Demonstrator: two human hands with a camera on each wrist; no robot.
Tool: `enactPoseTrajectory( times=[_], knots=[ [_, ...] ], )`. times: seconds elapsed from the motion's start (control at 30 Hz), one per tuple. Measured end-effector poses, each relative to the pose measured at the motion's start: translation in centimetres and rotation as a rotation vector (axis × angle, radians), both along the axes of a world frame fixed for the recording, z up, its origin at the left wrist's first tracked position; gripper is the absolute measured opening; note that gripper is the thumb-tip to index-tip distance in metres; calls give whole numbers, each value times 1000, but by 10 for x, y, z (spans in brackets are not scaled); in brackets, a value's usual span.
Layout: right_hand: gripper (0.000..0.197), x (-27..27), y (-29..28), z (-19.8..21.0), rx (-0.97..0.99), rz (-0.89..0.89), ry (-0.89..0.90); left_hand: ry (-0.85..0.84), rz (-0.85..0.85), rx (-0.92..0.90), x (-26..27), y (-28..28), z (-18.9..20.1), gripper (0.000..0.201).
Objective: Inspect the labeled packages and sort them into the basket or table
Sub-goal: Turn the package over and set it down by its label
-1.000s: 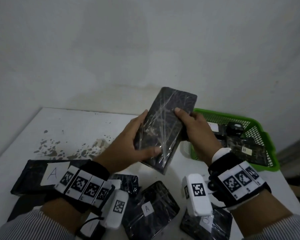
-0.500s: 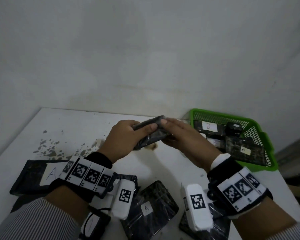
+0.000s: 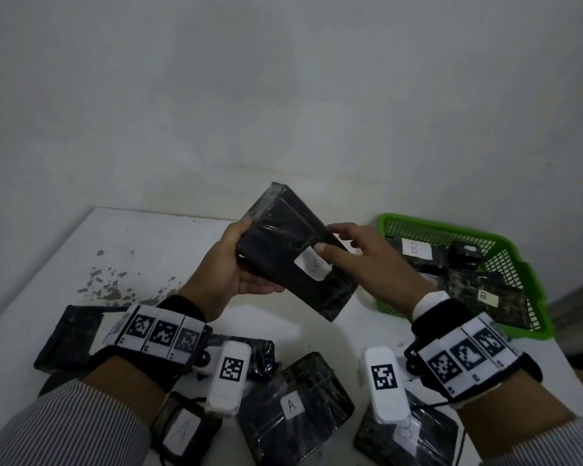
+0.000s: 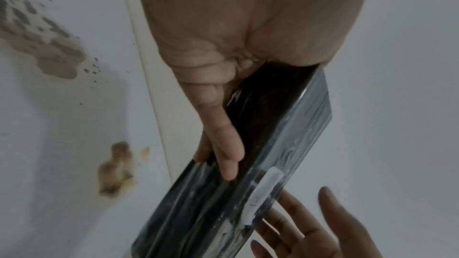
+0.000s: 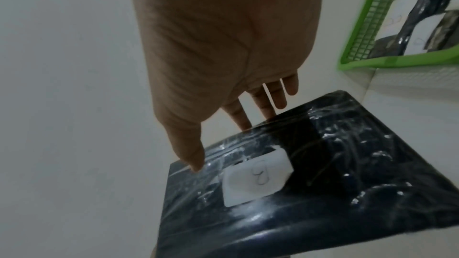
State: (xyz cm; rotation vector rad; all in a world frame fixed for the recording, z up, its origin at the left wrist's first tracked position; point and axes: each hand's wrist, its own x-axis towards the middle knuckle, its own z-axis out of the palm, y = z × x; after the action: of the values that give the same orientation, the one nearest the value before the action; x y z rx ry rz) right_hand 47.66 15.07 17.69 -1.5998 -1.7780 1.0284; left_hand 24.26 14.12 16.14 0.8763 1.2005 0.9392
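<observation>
A black wrapped package (image 3: pixel 293 253) is held up in the air above the white table (image 3: pixel 142 250), between the 2 hands. A second ago its plain back was turned to the head camera, and half a second ago it was seen edge-on, so it has been flipped over. Now the white label (image 3: pixel 312 265) is turned up, and a curly letter is seen on it. It looks like a B, but it is written faintly and cannot be read for sure. The package is gripped by the left hand (image 3: pixel 231 274), with the thumb curled over the far edge and the fingers tucked under the near side. The right hand (image 3: pixel 371 260) is kept loose and flat: its thumb is laid on the package right at the label, and its straight fingers are spread behind the far edge, so nothing is squeezed by it. From the left wrist view, the package is seen side-on, with the right fingers (image 4: pixel 332 221) stretched out behind it. The green basket (image 3: pixel 532 294) is set just to the right, and packages marked B are lying inside it. Packages marked A are left on the table near the wrists. The flip means the checking step is nearly done. If the letter is a B, the package probably belongs in the basket, which is close by.
</observation>
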Motion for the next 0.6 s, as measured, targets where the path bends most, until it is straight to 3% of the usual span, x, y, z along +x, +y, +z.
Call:
enactPoseTrajectory(
  times=[0.07,0.23,0.3,0.37,0.43,0.47,0.53,0.6],
  knots=[
    [61,0,2,-2,-7,47,-50,-59,35,-38,-2,2,-6,71],
    [36,1,6,-11,-15,69,-99,-100,20,-109,-11,0,-20,93],
    [49,-2,5,-20,-41,18,-80,-130,42,-94,-12,1,-23,99],
    [57,-11,2,-30,-61,-54,-47,-65,14,1,-7,0,-25,76],
    [59,-23,-1,-40,-138,-132,120,77,-98,116,-2,-1,-27,46],
    [63,-28,-1,-44,-196,-154,212,73,-144,134,-1,0,-28,39],
    [66,-37,-3,-48,-292,-141,295,-18,-169,108,-2,2,-28,45],
    [57,-41,-5,-46,-288,-115,276,7,-135,70,-11,7,-29,56]
  ],
)
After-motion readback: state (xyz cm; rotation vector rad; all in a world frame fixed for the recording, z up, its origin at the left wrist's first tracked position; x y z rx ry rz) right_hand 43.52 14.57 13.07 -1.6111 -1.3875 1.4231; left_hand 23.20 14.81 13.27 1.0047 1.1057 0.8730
